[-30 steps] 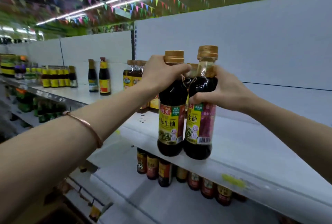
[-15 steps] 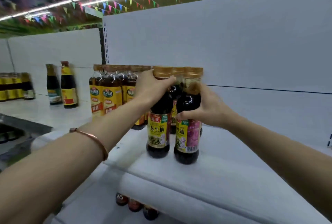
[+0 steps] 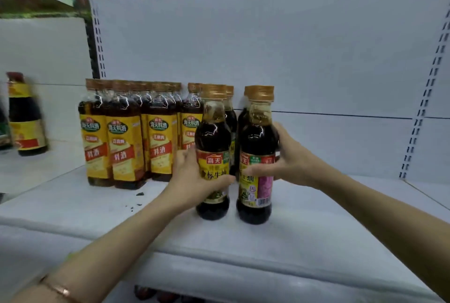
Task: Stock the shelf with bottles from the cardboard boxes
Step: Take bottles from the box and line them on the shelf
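Two dark soy sauce bottles with gold caps stand upright on the white shelf (image 3: 316,234). My left hand (image 3: 192,181) grips the left bottle (image 3: 213,137) around its yellow label. My right hand (image 3: 289,164) grips the right bottle (image 3: 259,142) at its middle, thumb across the label. Both bottles rest with their bases on the shelf, a small gap between them. Two more bottles of the same kind stand right behind them, mostly hidden. No cardboard box is in view.
A block of yellow-labelled cooking wine bottles (image 3: 129,137) stands to the left of the soy sauce. A taller dark bottle (image 3: 24,117) stands on the neighbouring shelf at far left. Bare shelf stretches to the right. Small dark specks (image 3: 138,195) lie on the shelf.
Both bottles came down from the air onto the shelf in front of the earlier ones. My hands slid from the necks down to the bottles' bodies.
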Motion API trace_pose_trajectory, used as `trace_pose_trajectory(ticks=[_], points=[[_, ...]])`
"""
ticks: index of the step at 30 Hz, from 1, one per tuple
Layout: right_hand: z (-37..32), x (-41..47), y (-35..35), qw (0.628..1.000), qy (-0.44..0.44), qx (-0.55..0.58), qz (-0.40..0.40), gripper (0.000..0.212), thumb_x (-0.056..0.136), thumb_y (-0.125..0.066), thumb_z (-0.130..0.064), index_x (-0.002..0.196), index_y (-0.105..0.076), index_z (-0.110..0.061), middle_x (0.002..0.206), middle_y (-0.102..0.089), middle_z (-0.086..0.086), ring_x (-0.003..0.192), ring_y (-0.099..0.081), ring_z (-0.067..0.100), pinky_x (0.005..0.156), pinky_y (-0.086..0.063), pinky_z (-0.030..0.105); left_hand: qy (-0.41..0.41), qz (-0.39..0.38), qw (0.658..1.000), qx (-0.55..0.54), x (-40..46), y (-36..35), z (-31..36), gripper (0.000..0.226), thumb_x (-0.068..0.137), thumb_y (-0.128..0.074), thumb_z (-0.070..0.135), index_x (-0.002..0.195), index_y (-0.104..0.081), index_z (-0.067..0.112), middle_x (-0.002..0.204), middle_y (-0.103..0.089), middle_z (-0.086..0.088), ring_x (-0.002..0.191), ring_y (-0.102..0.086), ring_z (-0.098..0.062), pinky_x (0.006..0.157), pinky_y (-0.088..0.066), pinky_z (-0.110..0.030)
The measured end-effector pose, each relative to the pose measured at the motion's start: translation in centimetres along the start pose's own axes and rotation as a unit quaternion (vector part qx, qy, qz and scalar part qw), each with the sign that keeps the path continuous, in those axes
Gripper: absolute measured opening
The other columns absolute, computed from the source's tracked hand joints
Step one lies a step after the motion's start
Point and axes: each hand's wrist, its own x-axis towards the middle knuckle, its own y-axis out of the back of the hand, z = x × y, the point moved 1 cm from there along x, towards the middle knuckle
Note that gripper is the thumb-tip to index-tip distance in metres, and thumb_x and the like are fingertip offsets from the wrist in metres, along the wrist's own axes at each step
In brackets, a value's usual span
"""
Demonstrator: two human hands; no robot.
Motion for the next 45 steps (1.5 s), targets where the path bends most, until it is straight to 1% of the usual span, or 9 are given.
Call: trace_pose_trajectory(ticks=[2,4,8,12,18,28,33,41,45], points=[[0.0,0.1,-0.1,1.000,-0.003,-0.009,0.009,0.090,0.063,-0.086,-0.033,0.135,-0.032,-0.033,0.119,-0.053,-0.022,0.112,-0.058,0.006,0.083,-0.059,0.036,0.021,-0.064,0.997,-0.038,-0.3,0.0,-0.7,0.068,0.063,-0.084,0.050,0.120,-0.050,0.036,0.116,-0.059,0.013,0.103,-0.056,0.003,0.096,-0.049,-0.029],[0.5,0.2,-0.5,1.000,-0.007,-0.001,0.026,0.090,0.062,-0.085,-0.035,0.134,-0.032,-0.029,0.119,-0.055,-0.019,0.112,-0.060,0.007,0.089,-0.057,0.040,0.022,-0.082,0.995,-0.056,-0.1,0.3,-0.8,0.055,0.064,-0.085,0.039,0.108,-0.053,0.037,0.103,-0.064,0.018,0.091,-0.058,0.007,0.085,-0.048,-0.020],[1.5,0.9,-1.0,0.998,-0.032,0.025,0.047,0.073,0.074,-0.082,-0.026,0.129,-0.034,-0.024,0.109,-0.055,-0.018,0.106,-0.064,0.014,0.088,-0.057,0.038,0.021,-0.028,0.999,-0.027,0.8,0.2,-0.5,0.069,0.065,-0.086,0.034,0.120,-0.045,0.025,0.105,-0.054,0.016,0.099,-0.052,-0.004,0.085,-0.041,-0.021],[1.6,1.7,-0.5,0.999,-0.028,0.009,0.045,0.052,0.077,-0.080,-0.025,0.109,-0.043,-0.041,0.108,-0.054,-0.020,0.099,-0.064,0.009,0.079,-0.057,0.025,0.009,-0.006,1.000,-0.017,1.5,-0.3,-0.5,0.072,0.069,-0.083,0.035,0.128,-0.044,0.018,0.115,-0.056,0.010,0.102,-0.049,-0.006,0.087,-0.038,-0.022],[3.1,2.5,0.2,0.996,-0.052,-0.010,0.074,0.074,0.078,-0.080,-0.027,0.139,-0.040,-0.020,0.121,-0.056,-0.003,0.105,-0.059,0.015,0.070,-0.050,0.015,-0.014,-0.002,1.000,-0.008,2.7,-0.8,-0.7,0.057,0.071,-0.082,0.035,0.116,-0.049,0.025,0.112,-0.056,0.012,0.101,-0.052,-0.005,0.086,-0.040,-0.021],[3.8,2.7,0.2,0.996,-0.046,-0.008,0.078,0.076,0.079,-0.078,-0.027,0.143,-0.036,-0.019,0.121,-0.052,-0.005,0.105,-0.057,0.014,0.069,-0.049,0.013,-0.009,0.005,1.000,-0.010,3.8,-1.8,-0.8,0.050,0.072,-0.082,0.030,0.106,-0.045,0.026,0.105,-0.054,0.009,0.096,-0.050,-0.006,0.084,-0.041,-0.022],[3.8,2.5,-0.2,0.995,-0.038,-0.011,0.089,0.074,0.082,-0.076,-0.026,0.144,-0.036,-0.021,0.119,-0.052,-0.005,0.108,-0.055,0.014,0.084,-0.049,0.023,-0.008,0.005,1.000,-0.007,3.8,-2.0,-1.1,0.053,0.072,-0.081,0.035,0.110,-0.047,0.023,0.105,-0.056,0.009,0.097,-0.052,-0.009,0.082,-0.041,-0.023],[3.8,2.5,-0.1,0.996,-0.057,0.014,0.063,0.075,0.082,-0.075,-0.027,0.146,-0.036,-0.021,0.132,-0.055,-0.001,0.118,-0.059,0.020,0.084,-0.051,0.021,-0.005,0.004,1.000,-0.018,4.0,-2.0,-1.5,0.049,0.072,-0.081,0.036,0.111,-0.055,0.021,0.102,-0.059,0.009,0.094,-0.054,-0.008,0.079,-0.042,-0.022],[3.9,2.5,-0.3,0.996,-0.061,0.006,0.069,0.073,0.083,-0.074,-0.028,0.146,-0.037,-0.023,0.134,-0.055,-0.001,0.119,-0.060,0.021,0.094,-0.052,0.032,-0.003,0.004,0.999,-0.034,4.2,-2.2,-2.1,0.046,0.071,-0.082,0.036,0.107,-0.057,0.022,0.107,-0.063,0.005,0.098,-0.058,-0.012,0.082,-0.045,-0.025]])
